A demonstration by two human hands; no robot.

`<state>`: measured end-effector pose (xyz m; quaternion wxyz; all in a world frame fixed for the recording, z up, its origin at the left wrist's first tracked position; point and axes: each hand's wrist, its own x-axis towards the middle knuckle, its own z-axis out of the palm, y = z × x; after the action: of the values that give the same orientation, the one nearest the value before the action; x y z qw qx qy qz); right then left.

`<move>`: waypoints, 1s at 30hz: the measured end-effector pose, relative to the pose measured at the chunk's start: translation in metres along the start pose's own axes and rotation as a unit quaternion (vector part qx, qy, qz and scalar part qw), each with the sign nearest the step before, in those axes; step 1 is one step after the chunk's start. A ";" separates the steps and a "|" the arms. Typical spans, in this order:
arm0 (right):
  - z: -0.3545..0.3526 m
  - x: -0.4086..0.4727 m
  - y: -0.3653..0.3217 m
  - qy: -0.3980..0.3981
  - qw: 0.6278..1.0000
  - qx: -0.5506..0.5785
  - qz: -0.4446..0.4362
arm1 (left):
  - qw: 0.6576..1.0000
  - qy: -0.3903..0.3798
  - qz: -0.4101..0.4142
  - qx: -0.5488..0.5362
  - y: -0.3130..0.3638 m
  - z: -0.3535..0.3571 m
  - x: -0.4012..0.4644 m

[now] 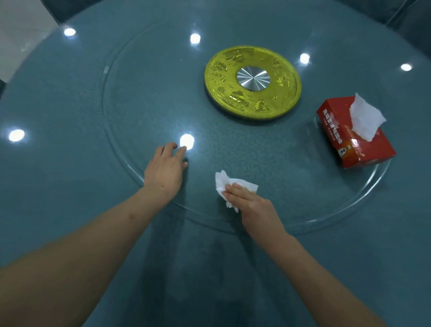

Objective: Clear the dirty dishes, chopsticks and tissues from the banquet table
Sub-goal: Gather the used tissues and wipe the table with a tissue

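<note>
The right hand [253,204] pressed down on a crumpled white paper tissue [229,186] that lay on the round clear glass turntable [125,121] of the big round blue-green desk [60,106]. Its grip looked nearly flat, with the fingers laid over the tissue and the paper sticking out past the fingertips, away from the person. It looked as if the hand was wiping the glass or gathering the tissue up to take it away. The left hand [165,168] rested on the glass just beside that grip, on its left, with the fingers spread wide and holding nothing. It was likely there to keep the turntable from spinning while the other hand worked. Farther from the grip and to its right, a red cardboard tissue box [358,145] sat near the turntable's rim, with one clean white sheet [365,117] poking up from it. Beyond the grip, in the middle of the glass, lay a round golden metal disc with a silver centre [252,82]. No dishes or chopsticks could be seen, so the job seemed almost done.
</note>
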<state>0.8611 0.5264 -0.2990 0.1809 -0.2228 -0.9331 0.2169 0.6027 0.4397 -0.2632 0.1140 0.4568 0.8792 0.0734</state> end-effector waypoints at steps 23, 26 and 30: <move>-0.004 -0.008 -0.002 0.026 0.999 -0.006 0.038 | 0.994 -0.084 -0.065 0.024 0.038 -0.001 -0.008; -0.010 -0.003 0.006 -0.001 0.999 -0.020 0.027 | 0.992 -0.096 -0.071 0.044 0.037 0.001 -0.005; -0.014 -0.001 0.016 -0.012 1.000 -0.026 -0.001 | 0.992 -0.093 -0.068 0.046 0.032 -0.002 -0.001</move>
<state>0.8737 0.5429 -0.2951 0.1644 -0.2241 -0.9407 0.1946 0.6283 0.4572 -0.2537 0.1789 0.4054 0.8963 -0.0179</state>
